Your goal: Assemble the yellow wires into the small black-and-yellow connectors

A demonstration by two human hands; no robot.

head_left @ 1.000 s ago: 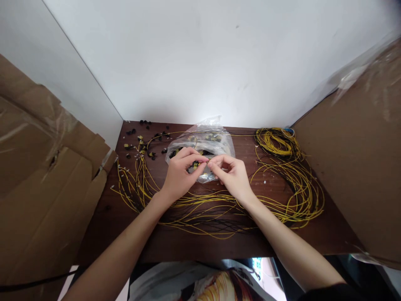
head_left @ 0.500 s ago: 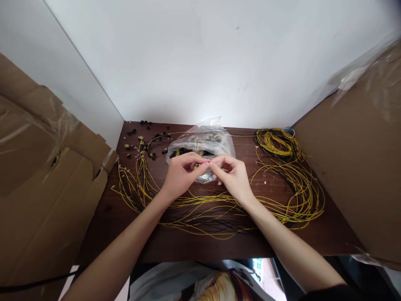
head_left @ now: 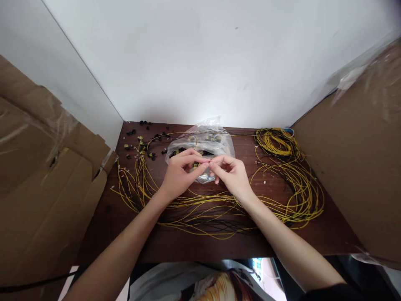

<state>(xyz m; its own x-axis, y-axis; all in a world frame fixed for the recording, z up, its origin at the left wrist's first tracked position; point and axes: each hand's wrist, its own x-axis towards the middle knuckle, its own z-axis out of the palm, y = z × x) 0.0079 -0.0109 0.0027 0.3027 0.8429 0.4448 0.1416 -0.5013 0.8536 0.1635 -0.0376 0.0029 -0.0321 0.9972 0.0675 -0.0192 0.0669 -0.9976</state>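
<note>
Nearest in, patterned cloth below the edge of the brown table. Just over that edge, yellow and black wires sweep across, their long run going left to right beneath the forearms and curving away at both sides.

And here's the focus: left hand and right hand meet tip to tip in the middle, neither one nearer the meeting point. Thumb and forefinger are together on each; whatever sits in that pinch is hidden, so what it is, and which way its long axis lies, cannot be told.

Right behind and under those fingertips, the clear plastic bag, crumpled, with black and yellow connectors inside; how many is too blurred to call. Off to its left, small black pieces lie scattered loose, beside wire ends with pale tips. Far right, a wire coil sits near the cardboard, and at the back rises the white wall.
</note>
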